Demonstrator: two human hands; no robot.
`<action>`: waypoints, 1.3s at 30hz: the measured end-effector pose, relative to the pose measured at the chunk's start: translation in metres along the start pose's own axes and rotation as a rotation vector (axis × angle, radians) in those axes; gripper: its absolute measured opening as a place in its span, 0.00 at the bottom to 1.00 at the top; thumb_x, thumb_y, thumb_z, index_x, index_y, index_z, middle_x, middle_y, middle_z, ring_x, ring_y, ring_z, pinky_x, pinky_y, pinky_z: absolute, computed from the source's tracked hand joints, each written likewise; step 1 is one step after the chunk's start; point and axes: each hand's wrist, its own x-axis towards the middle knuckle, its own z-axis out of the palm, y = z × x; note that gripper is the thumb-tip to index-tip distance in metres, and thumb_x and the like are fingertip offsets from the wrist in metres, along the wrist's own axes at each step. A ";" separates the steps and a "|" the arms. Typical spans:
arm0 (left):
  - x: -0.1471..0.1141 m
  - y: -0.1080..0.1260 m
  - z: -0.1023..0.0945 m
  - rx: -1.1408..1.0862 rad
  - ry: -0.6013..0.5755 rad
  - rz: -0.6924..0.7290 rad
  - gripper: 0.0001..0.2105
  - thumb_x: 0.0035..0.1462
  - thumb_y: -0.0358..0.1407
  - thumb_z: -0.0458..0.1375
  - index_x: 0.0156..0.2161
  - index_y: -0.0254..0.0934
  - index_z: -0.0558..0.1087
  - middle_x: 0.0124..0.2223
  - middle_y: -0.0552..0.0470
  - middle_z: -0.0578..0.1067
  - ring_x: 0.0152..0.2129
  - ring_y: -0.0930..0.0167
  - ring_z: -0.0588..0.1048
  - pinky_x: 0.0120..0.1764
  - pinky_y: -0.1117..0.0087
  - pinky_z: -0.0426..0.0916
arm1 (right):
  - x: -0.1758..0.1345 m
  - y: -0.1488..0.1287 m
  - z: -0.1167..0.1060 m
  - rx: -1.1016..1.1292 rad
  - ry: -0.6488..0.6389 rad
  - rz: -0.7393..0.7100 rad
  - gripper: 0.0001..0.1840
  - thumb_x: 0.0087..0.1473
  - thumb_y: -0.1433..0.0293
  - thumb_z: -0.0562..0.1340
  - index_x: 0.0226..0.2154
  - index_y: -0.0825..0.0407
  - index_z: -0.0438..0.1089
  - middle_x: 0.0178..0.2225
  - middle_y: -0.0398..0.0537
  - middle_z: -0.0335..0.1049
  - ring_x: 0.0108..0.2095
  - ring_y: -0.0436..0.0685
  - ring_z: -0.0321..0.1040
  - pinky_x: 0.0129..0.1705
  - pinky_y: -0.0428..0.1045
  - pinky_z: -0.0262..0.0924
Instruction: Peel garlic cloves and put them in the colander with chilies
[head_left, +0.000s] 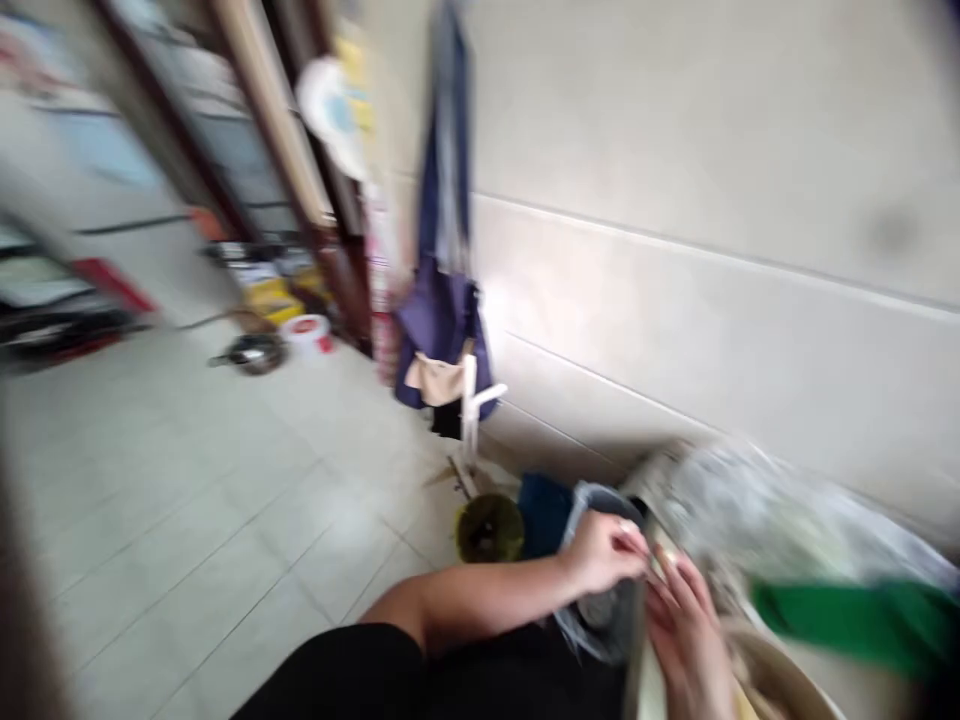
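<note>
Over a bin lined with a grey plastic bag [626, 625], my left hand [606, 552] is closed, its fingertips pinched together. Close beside it, my right hand [688, 625] has its fingers bent together, with the fingertips almost meeting those of the left. A small pale bit shows at the right fingertips, too blurred to name. Whatever sits between the hands cannot be made out. Below and right of my right hand is part of a round, tan-rimmed container [787, 665], its contents smeared by motion.
Clear plastic bags [795, 510] and a green sheet-like thing [855, 620] lie at the right. A yellowish basket [489, 528] and a blue object [544, 512] stand beside the bin. A purple bag [442, 320] hangs along the wall. A metal pot [256, 353] sits on the tiled floor.
</note>
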 end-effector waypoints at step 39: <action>0.033 -0.061 0.013 1.133 -0.446 0.311 0.11 0.59 0.38 0.52 0.36 0.36 0.76 0.35 0.47 0.77 0.35 0.65 0.73 0.41 0.67 0.64 | -0.023 -0.050 -0.133 -1.345 0.334 -0.432 0.11 0.56 0.70 0.52 0.35 0.52 0.69 0.34 0.50 0.71 0.36 0.57 0.66 0.41 0.50 0.58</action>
